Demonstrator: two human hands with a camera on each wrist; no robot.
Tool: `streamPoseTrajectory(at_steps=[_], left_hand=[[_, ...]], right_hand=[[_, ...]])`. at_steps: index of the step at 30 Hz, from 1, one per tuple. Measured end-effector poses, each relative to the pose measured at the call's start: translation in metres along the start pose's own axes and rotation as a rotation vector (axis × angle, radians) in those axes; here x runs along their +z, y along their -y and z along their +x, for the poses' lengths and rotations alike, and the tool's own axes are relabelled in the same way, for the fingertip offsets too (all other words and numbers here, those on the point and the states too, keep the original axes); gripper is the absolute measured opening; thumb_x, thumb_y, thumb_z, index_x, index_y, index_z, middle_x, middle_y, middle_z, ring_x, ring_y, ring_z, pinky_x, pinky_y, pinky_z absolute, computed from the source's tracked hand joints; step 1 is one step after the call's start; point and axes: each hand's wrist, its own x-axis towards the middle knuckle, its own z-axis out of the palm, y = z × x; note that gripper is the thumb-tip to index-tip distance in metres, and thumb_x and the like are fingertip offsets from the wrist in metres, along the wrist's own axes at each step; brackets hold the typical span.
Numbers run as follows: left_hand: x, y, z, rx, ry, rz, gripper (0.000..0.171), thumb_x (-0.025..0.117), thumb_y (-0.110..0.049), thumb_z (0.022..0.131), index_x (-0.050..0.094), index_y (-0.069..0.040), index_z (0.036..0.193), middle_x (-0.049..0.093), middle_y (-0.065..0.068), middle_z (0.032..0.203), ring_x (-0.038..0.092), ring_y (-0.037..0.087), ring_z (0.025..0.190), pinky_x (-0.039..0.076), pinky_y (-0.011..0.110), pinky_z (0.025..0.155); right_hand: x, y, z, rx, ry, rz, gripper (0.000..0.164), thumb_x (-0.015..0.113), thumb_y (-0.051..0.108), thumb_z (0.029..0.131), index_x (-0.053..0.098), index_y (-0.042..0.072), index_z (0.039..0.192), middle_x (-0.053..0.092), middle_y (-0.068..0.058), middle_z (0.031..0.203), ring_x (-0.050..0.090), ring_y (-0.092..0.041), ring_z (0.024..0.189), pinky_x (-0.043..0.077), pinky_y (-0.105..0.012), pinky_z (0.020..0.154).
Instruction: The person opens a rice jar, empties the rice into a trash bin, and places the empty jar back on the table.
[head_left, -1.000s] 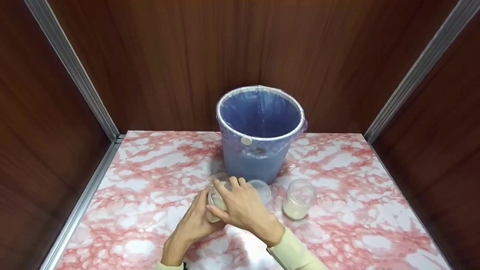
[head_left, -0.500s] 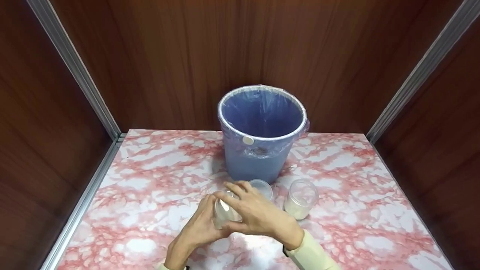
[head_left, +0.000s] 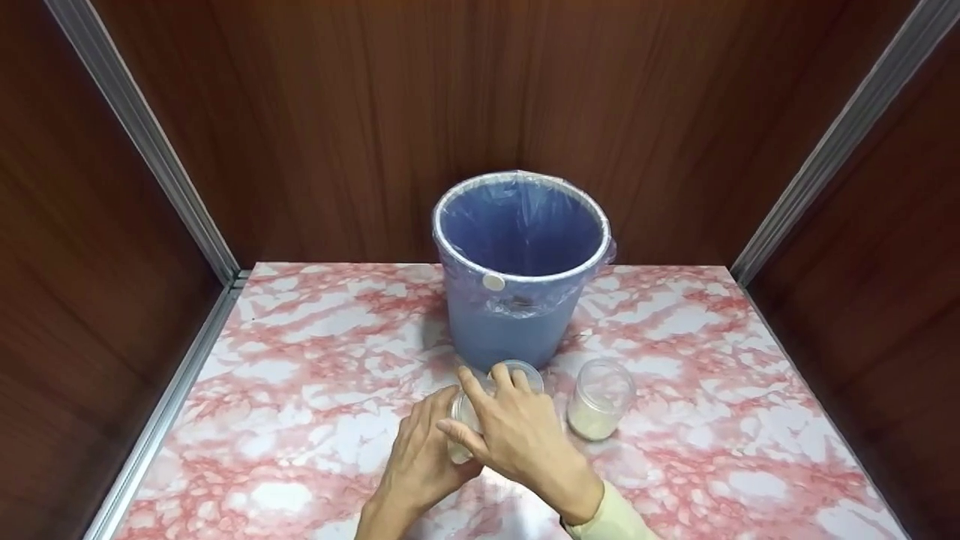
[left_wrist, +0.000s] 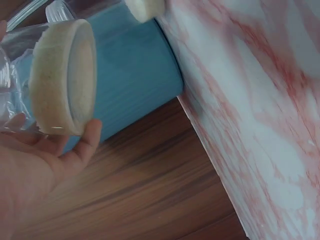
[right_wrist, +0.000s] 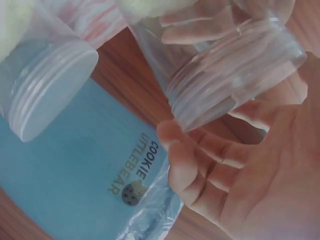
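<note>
A clear screw-top jar (head_left: 466, 412) with a pale, cream-coloured layer at its bottom is held above the table. My left hand (head_left: 424, 450) grips its side, with fingers curled round the wall; the left wrist view shows the jar's base (left_wrist: 82, 77) beside a fingertip. Over the top, my right hand (head_left: 521, 427) spans the transparent lid (right_wrist: 237, 75), thumb on one side and fingers on the other. Just beyond the hands, a second lidded jar (head_left: 525, 371) is partly hidden by the right fingers. Right of them stands a third clear jar (head_left: 600, 401) with similar pale contents.
A blue bin (head_left: 510, 330) lined with a clear plastic bag stands behind the jars, bearing printed lettering in the right wrist view. The red-and-white marbled table (head_left: 300, 420) is enclosed by dark wood-grain panels (head_left: 375, 135) with metal corner rails.
Both hands have shifted slightly right with the jar. The right hand has turned back and forth over the lid, its fingers spreading anew round it. The other jars and the bin stay put.
</note>
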Motion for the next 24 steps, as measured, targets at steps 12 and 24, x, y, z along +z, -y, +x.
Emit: streamPoseTrajectory(at_steps=[12,24], left_hand=[[-0.007,0.009,-0.010,0.008,0.253,-0.273,0.103,0.070,-0.054,0.073,0.010,-0.017,0.147,0.042,0.003,0.134,0.048,0.021,0.113,0.047,0.042,0.090],[0.007,0.000,-0.013,-0.036,-0.082,0.057,0.090,0.081,-0.048,0.059,0.042,-0.009,0.131,0.054,0.004,0.118,0.055,0.022,0.101,0.049,0.043,0.076]], right_hand=[[0.000,-0.005,-0.014,-0.201,0.061,0.162,0.059,0.057,0.062,0.079,0.051,0.024,0.124,0.051,-0.006,0.113,0.048,-0.022,0.091,0.047,-0.031,0.048],[0.008,-0.019,-0.021,-0.188,-0.009,0.233,0.059,0.056,0.054,0.085,0.048,0.019,0.132,0.049,-0.011,0.127,0.050,-0.026,0.107,0.049,-0.042,0.083]])
